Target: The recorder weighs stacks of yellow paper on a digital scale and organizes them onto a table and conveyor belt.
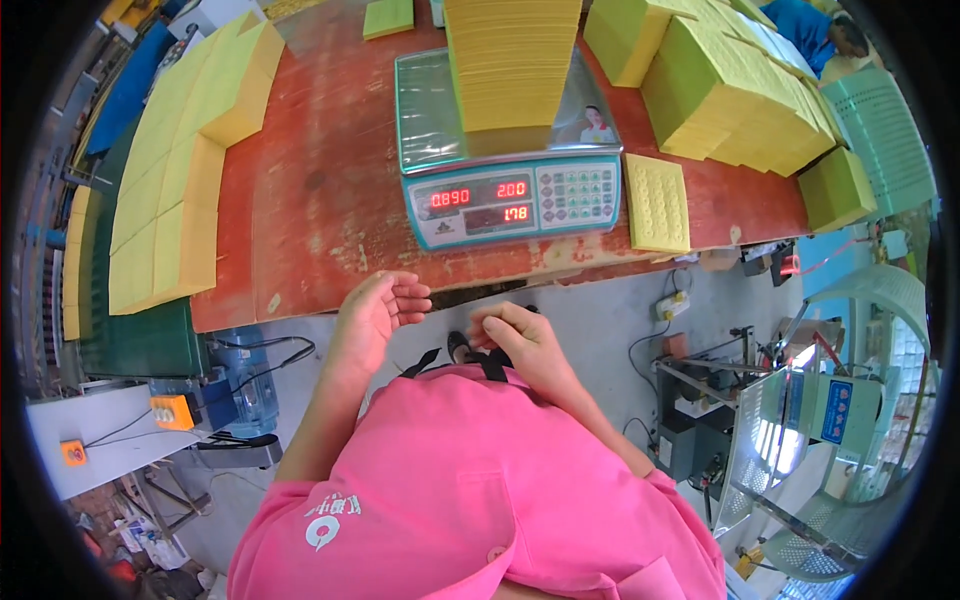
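My left hand [380, 308] is held just off the near edge of the red table, its fingers loosely bent and apart, with nothing in it. Close by on the right, my right hand [508, 335] has its fingers curled in, and nothing shows in them. Neither hand touches the table. In front of them stands a teal digital scale [515, 200] with lit red digits. On its metal pan rests a tall stack of yellow paper sheets [510, 70]. A smaller pad of punched yellow sheets [658, 203] lies against the scale's right side.
Yellow paper blocks fill the table's left side [165, 210] and its right side [720, 90]. A small pad [388, 18] lies at the back. The worn red tabletop [320, 140] ends just beyond my hands. Machinery with a green guard [850, 400] stands at the right; a person is at the far right.
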